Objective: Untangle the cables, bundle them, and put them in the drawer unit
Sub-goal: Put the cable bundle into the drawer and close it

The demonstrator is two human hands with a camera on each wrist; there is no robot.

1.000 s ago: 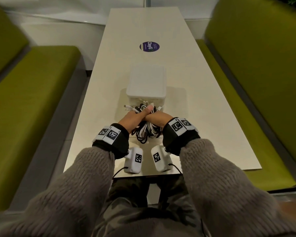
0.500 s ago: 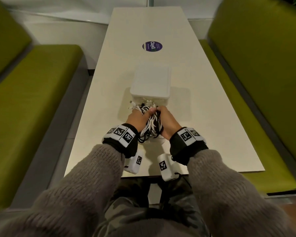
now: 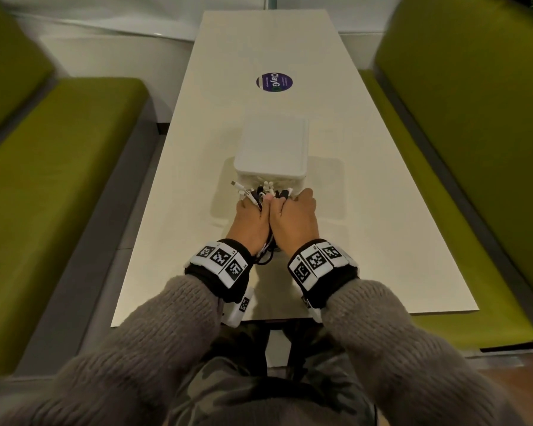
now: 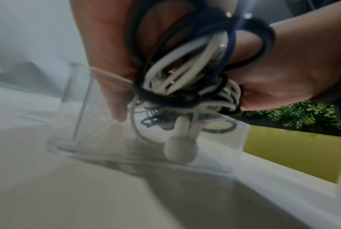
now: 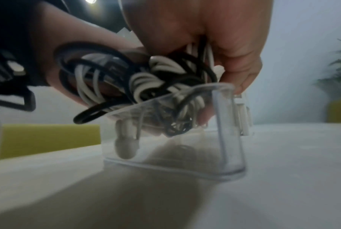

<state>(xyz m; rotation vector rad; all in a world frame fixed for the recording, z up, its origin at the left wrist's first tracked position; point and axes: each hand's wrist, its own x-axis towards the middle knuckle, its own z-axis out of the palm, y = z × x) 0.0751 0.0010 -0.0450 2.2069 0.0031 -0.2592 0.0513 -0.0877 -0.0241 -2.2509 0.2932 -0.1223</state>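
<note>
Left hand [image 3: 251, 224] and right hand [image 3: 294, 221] both grasp black-and-white cable bundle [image 5: 138, 82] over clear plastic drawer [image 5: 224, 128], mid-worktop [image 3: 382, 241]. Round purple sticker [image 3: 274, 82] reads "ClayG".

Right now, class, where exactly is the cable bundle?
In the head view the cable bundle sits mid-table, gripped between the left hand and right hand, entering the clear drawer of the white drawer unit.

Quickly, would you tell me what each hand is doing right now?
Left hand: grips the cable bundle.
Right hand: grips the same bundle over the clear drawer.
</note>
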